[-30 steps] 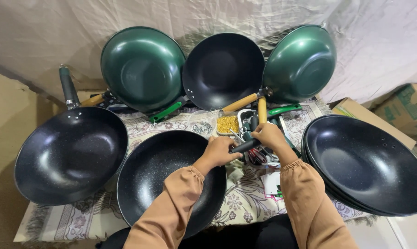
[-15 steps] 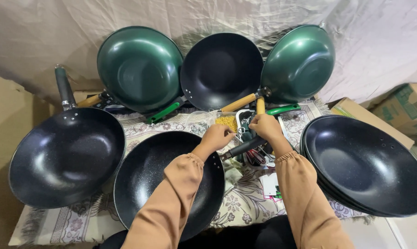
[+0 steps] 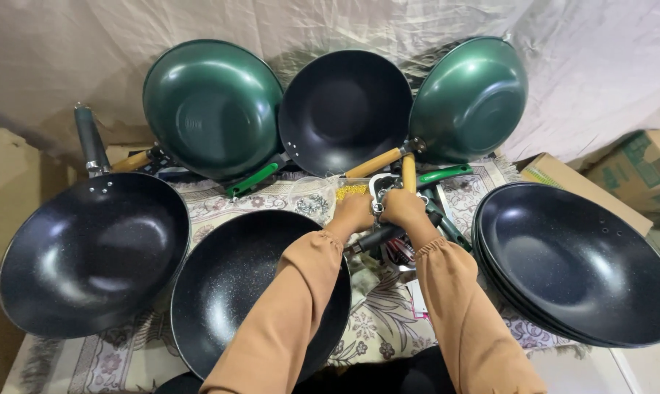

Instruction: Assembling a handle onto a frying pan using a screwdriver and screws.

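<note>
My left hand (image 3: pixel 354 213) and my right hand (image 3: pixel 403 207) are side by side at the middle of the table, fingers curled. Both close on a small shiny metal fitting (image 3: pixel 378 194) between them. Just under the hands a black handle (image 3: pixel 379 237) runs toward the black speckled wok (image 3: pixel 235 292) that lies below my left forearm. A small clear container of yellow bits (image 3: pixel 350 191) sits right behind my left hand. A wooden handle (image 3: pixel 408 172) sticks up behind my right hand. What lies under my palms is hidden.
A black wok with a dark handle (image 3: pixel 89 248) lies at the left, and a stack of black woks (image 3: pixel 578 263) at the right. Two green woks (image 3: pixel 210 106) (image 3: pixel 470 98) and a black one (image 3: pixel 344 109) lean on the back cloth. Cardboard boxes (image 3: pixel 633 171) stand far right.
Both hands have moved a little away from me, from the front wok's rim toward the container of yellow bits, and have drawn closer together.
</note>
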